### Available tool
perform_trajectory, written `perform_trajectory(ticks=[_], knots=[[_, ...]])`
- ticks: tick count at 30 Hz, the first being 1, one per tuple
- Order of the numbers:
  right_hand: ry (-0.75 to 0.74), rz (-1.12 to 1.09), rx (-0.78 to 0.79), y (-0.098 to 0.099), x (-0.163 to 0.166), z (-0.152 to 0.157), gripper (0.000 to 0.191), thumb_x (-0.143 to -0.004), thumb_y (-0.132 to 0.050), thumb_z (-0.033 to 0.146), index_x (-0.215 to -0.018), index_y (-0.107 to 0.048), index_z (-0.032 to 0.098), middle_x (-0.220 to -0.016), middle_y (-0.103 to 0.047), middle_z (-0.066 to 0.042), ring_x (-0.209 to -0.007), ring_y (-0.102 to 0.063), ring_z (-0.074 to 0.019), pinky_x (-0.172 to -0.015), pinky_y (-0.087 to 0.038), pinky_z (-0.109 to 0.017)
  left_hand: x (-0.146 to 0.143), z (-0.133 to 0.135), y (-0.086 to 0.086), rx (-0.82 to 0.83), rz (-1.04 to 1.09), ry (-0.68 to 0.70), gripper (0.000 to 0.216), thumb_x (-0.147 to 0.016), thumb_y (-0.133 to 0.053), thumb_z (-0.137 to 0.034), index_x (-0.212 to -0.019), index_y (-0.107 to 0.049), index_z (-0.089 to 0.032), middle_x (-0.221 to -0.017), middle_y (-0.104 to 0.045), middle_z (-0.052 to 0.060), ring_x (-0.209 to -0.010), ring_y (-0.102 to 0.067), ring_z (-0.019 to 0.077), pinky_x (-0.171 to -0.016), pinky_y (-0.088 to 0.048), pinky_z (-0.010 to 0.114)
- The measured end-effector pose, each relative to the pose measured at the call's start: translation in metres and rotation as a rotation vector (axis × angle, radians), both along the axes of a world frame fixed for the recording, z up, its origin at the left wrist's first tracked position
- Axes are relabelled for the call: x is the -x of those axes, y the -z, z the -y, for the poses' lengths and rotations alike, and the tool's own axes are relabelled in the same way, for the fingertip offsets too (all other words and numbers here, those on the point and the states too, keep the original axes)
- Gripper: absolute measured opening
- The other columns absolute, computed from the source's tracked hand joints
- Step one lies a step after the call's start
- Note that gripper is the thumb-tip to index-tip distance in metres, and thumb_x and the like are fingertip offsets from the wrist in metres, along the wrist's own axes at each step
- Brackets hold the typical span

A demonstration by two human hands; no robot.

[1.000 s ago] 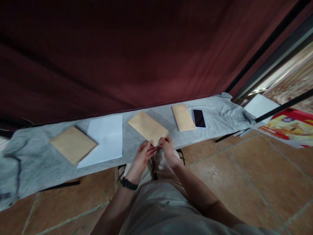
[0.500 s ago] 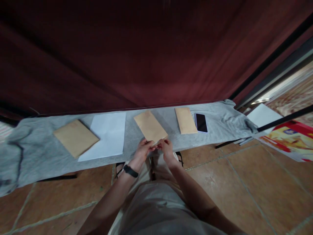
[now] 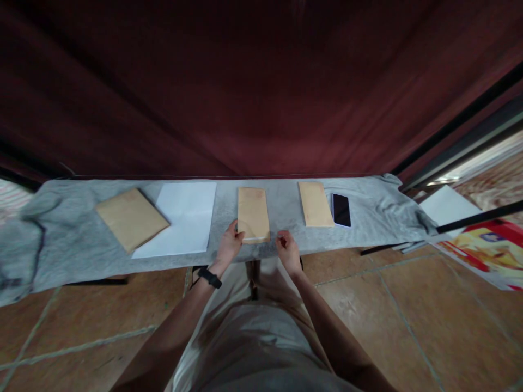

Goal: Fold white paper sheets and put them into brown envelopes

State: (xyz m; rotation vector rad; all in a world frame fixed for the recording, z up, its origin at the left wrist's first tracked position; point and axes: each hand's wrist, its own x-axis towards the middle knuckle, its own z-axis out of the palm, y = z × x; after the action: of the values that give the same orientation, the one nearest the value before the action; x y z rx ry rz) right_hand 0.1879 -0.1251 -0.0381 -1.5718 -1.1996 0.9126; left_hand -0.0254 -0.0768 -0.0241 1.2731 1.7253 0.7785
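Observation:
A brown paper envelope (image 3: 253,213) lies before me, its long sides running away from me, with faint reddish print near its far end and a thin white strip across its near end. My left hand (image 3: 230,243) pinches the envelope's near left edge between thumb and fingers. Just off its near right corner is my right hand (image 3: 288,251), fingers curled closed and apart from the paper; whatever they may hold is too small to make out. To the right lies a second brown envelope (image 3: 316,204). More brown envelopes (image 3: 131,219) rest at the left, partly over white paper (image 3: 186,220).
A grey cloth (image 3: 379,209) covers the long narrow bench. On it, a dark-screened phone (image 3: 341,210) lies beside the right envelope. Behind hangs a dark red curtain (image 3: 245,109). At the far right are a metal frame bar and a red and yellow box (image 3: 490,250).
The middle envelope has turned from a slant to nearly straight and lies flatter, printed side showing. My hands have parted: the left shifted to its left edge, the right drew off rightward.

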Motion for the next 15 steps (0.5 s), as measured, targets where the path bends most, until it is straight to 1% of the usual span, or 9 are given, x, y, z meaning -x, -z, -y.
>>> perform_trajectory(ticks=[1,3,4,6,8,11,13,15], knots=[[-0.043,0.164,-0.101,0.001,-0.001,-0.001,0.022,-0.093,-0.057,0.029,-0.110,-0.068,0.020,-0.092,-0.072,-0.006,-0.083,-0.069,-0.0208,-0.080,-0.059,-0.036,0.002,0.001,-0.001,-0.032,-0.116,0.042,0.056,-0.089,-0.064,-0.019,-0.144,-0.054,-0.015,-0.082,-0.074,0.003,-0.070,-0.070,0.0199,-0.071,-0.055,0.030],[-0.139,0.384,-0.247,0.003,-0.001,-0.004,0.026,-0.097,-0.052,0.023,-0.116,-0.069,0.020,-0.113,-0.072,-0.011,-0.106,-0.068,-0.0239,-0.097,-0.056,-0.040,0.004,0.003,-0.003,-0.062,-0.279,0.094,0.056,-0.092,-0.062,-0.021,-0.146,-0.052,-0.014,-0.091,-0.076,0.007,-0.085,-0.073,0.0231,-0.080,-0.055,0.033],[-0.186,0.449,-0.296,0.003,0.001,-0.007,0.029,-0.098,-0.050,0.020,-0.119,-0.069,0.021,-0.121,-0.070,-0.012,-0.115,-0.065,-0.0244,-0.103,-0.054,-0.042,0.004,0.004,-0.004,-0.060,-0.327,0.104,0.056,-0.093,-0.061,-0.022,-0.148,-0.051,-0.014,-0.095,-0.077,0.008,-0.089,-0.073,0.0237,-0.083,-0.054,0.034],[-0.276,0.529,-0.360,0.005,0.005,-0.012,0.033,-0.100,-0.048,0.017,-0.126,-0.068,0.022,-0.133,-0.067,-0.011,-0.126,-0.061,-0.0240,-0.110,-0.050,-0.043,0.003,0.007,-0.005,-0.045,-0.387,0.111,0.055,-0.095,-0.059,-0.024,-0.149,-0.050,-0.015,-0.099,-0.077,0.009,-0.091,-0.073,0.0241,-0.084,-0.054,0.034],[-0.358,0.587,-0.392,0.009,0.008,-0.016,0.036,-0.101,-0.049,0.016,-0.131,-0.067,0.023,-0.141,-0.064,-0.010,-0.132,-0.058,-0.0231,-0.113,-0.049,-0.043,0.003,0.009,-0.006,-0.032,-0.430,0.121,0.053,-0.096,-0.059,-0.026,-0.148,-0.052,-0.016,-0.103,-0.077,0.009,-0.091,-0.073,0.0243,-0.083,-0.054,0.034],[-0.451,0.679,-0.411,0.014,0.010,-0.017,0.037,-0.102,-0.051,0.016,-0.135,-0.066,0.023,-0.147,-0.061,-0.008,-0.138,-0.055,-0.0224,-0.116,-0.046,-0.043,0.003,0.014,-0.007,-0.040,-0.510,0.141,0.049,-0.096,-0.060,-0.027,-0.144,-0.055,-0.017,-0.111,-0.076,0.011,-0.093,-0.073,0.0252,-0.082,-0.055,0.034],[-0.482,0.725,-0.421,0.017,0.009,-0.015,0.037,-0.102,-0.051,0.015,-0.136,-0.065,0.023,-0.148,-0.060,-0.008,-0.139,-0.054,-0.0222,-0.118,-0.044,-0.043,0.003,0.017,-0.006,-0.106,-0.588,0.145,0.047,-0.096,-0.059,-0.028,-0.141,-0.057,-0.017,-0.119,-0.073,0.013,-0.097,-0.072,0.0260,-0.085,-0.056,0.036],[-0.490,0.749,-0.432,0.019,0.008,-0.014,0.038,-0.102,-0.051,0.015,-0.136,-0.065,0.023,-0.148,-0.061,-0.008,-0.138,-0.054,-0.0221,-0.120,-0.043,-0.044,0.002,0.019,-0.004,-0.240,-0.660,0.164,0.043,-0.097,-0.055,-0.028,-0.138,-0.059,-0.017,-0.124,-0.070,0.014,-0.105,-0.070,0.0269,-0.092,-0.055,0.039]])
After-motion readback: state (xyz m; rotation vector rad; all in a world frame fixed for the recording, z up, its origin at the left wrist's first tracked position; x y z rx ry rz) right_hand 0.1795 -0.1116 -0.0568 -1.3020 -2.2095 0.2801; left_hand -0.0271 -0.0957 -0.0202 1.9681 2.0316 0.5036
